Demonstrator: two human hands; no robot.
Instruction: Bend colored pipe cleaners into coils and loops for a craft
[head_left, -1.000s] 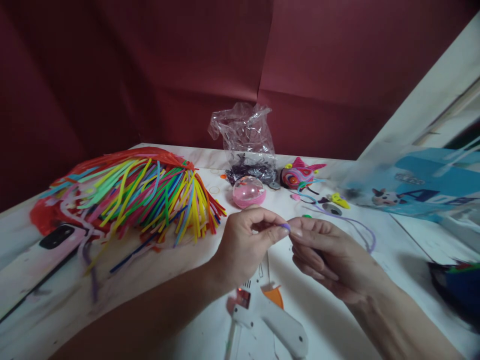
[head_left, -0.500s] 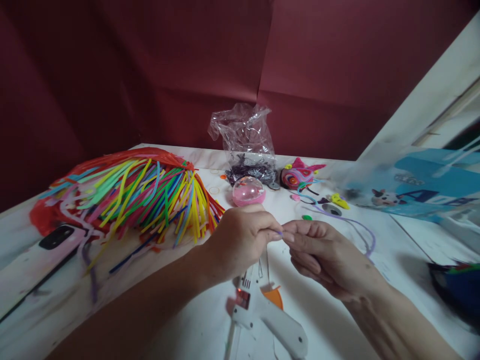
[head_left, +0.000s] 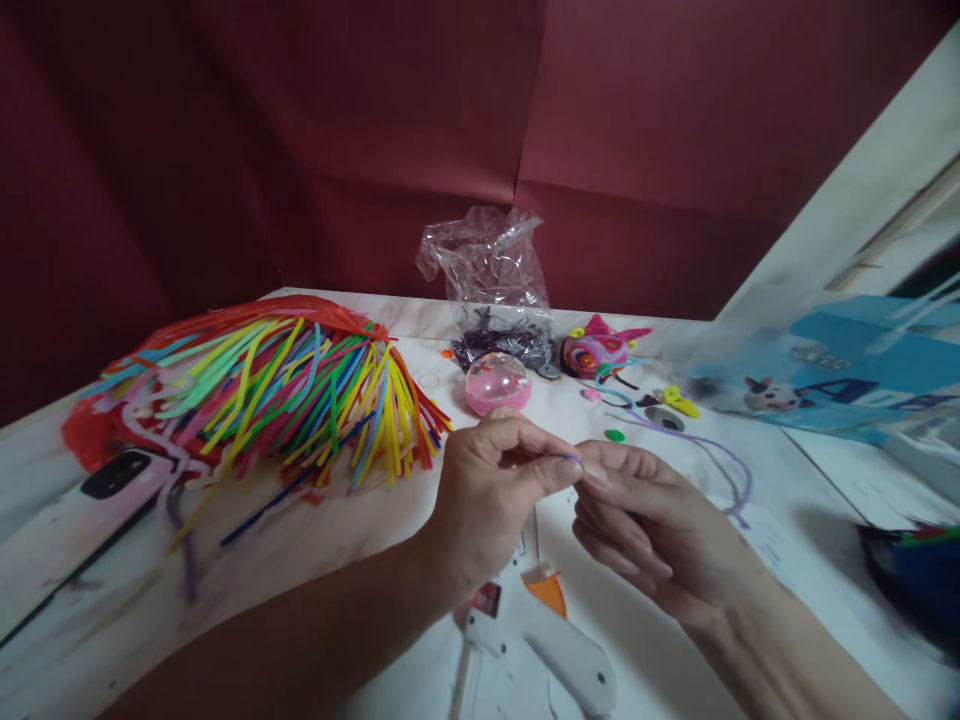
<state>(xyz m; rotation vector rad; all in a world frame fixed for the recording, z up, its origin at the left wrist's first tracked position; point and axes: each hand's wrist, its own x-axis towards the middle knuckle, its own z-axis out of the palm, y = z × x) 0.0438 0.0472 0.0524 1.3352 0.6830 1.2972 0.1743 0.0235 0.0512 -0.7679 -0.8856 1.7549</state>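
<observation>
Both hands meet in the middle of the view over the table, fingertips nearly touching. Thumb and forefinger of my left hand (head_left: 491, 490) pinch a thin purple pipe cleaner (head_left: 571, 458), of which only a short bit shows. My right hand (head_left: 637, 500) pinches at its other end, the remaining fingers curled loosely below. Beneath the hands lies a white hot glue gun (head_left: 562, 650) with an orange part (head_left: 547, 594) beside it. Just beyond the left hand sits a clear-topped pink round case (head_left: 497, 385). A longer purple pipe cleaner (head_left: 705, 440) lies curved near the right hand.
A big bundle of coloured pipe cleaners (head_left: 300, 390) and a pink phone (head_left: 112, 490) lie left. At the back stand a clear plastic bag (head_left: 491, 270) and a pink figure (head_left: 600, 350). Blue packaging (head_left: 862, 370) stands right. A green disc (head_left: 615, 436) is near the right hand.
My hands have shifted slightly right, and the left hand has turned so that its thumb shows more. The pinch on the purple pipe cleaner stays closed.
</observation>
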